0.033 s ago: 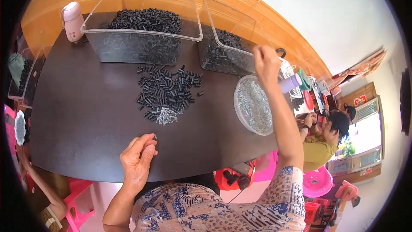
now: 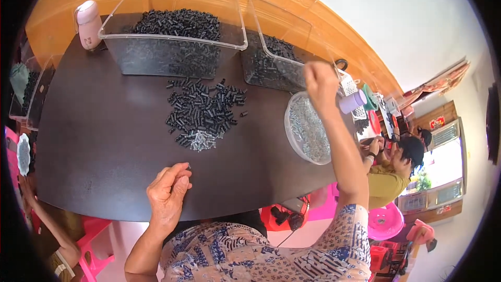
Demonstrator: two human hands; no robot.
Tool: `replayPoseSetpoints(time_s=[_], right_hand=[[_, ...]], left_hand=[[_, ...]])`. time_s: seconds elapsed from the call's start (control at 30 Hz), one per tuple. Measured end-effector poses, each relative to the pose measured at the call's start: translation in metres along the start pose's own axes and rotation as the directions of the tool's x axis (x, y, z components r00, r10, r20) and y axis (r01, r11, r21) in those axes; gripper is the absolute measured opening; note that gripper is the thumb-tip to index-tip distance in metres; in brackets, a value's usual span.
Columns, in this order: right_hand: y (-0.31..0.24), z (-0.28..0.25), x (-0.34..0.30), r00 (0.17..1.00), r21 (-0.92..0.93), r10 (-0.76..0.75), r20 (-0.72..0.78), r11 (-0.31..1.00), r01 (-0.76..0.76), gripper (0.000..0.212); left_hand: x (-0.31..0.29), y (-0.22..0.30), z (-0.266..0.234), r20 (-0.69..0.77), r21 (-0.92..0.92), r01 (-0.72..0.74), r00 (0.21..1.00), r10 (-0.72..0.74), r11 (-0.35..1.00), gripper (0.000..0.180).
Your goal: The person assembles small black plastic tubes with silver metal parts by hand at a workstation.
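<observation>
Above the table's near edge, my left hand (image 2: 168, 190) is closed, fingers and thumb pinched together. A tiny metal spring (image 2: 189, 166) pokes out at its fingertips. My right hand (image 2: 322, 84) is raised beside the right clear bin, over the far rim of a round tub (image 2: 287, 125) of small pale pieces. Its fingers are curled in, and whatever they hold is hidden. In the middle of the table lies a heap of short black ribbed tubes (image 2: 201, 107). A small cluster of silvery springs (image 2: 201, 140) rests at the heap's near edge.
A large clear bin (image 2: 172, 38) of black tubes stands behind the heap, with a second clear bin (image 2: 271, 55) to its right. A pink bottle (image 2: 90, 26) is at the far left; a lilac cup (image 2: 353, 102) lies right of my forearm. A co-worker (image 2: 389, 177) sits at right.
My right hand has come down a little toward the tub, still curled. My left hand stays where it was.
</observation>
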State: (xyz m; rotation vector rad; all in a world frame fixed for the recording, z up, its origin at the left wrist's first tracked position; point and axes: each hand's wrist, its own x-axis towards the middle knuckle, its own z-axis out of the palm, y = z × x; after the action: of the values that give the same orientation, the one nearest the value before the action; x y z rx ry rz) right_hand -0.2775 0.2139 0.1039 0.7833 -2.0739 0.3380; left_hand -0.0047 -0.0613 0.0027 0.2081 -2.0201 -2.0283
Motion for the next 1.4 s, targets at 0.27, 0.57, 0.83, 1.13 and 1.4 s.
replayPoseSetpoints(time_s=[0.27, 0.57, 0.83, 1.13, 1.4], right_hand=[[0.011, 0.036, -0.06, 0.756, -0.447, 0.241, 0.608, 0.891, 0.076, 0.017], [0.007, 0.057, -0.058, 0.524, -0.593, 0.415, 0.744, 0.771, 0.232, 0.02], [0.015, 0.059, -0.071, 0.617, -0.564, 0.342, 0.709, 0.8, 0.204, 0.015], [-0.008, 0.059, -0.073, 0.746, -0.535, 0.276, 0.606, 0.836, 0.125, 0.008], [-0.054, 0.051, -0.081, 0.804, -0.269, 0.134, 0.579, 0.963, 0.034, 0.008]], left_hand=[[0.001, -0.005, 0.0, 0.024, 0.198, -0.145, 0.989, 0.143, 0.969, 0.024], [-0.001, -0.005, -0.001, 0.023, 0.189, -0.155, 0.988, 0.153, 0.97, 0.024], [-0.002, -0.005, -0.002, 0.032, 0.188, -0.151, 0.989, 0.148, 0.97, 0.023], [-0.002, -0.007, 0.0, 0.036, 0.181, -0.164, 0.987, 0.16, 0.97, 0.023], [-0.005, -0.01, -0.005, 0.104, 0.187, -0.126, 0.989, 0.108, 0.974, 0.021]])
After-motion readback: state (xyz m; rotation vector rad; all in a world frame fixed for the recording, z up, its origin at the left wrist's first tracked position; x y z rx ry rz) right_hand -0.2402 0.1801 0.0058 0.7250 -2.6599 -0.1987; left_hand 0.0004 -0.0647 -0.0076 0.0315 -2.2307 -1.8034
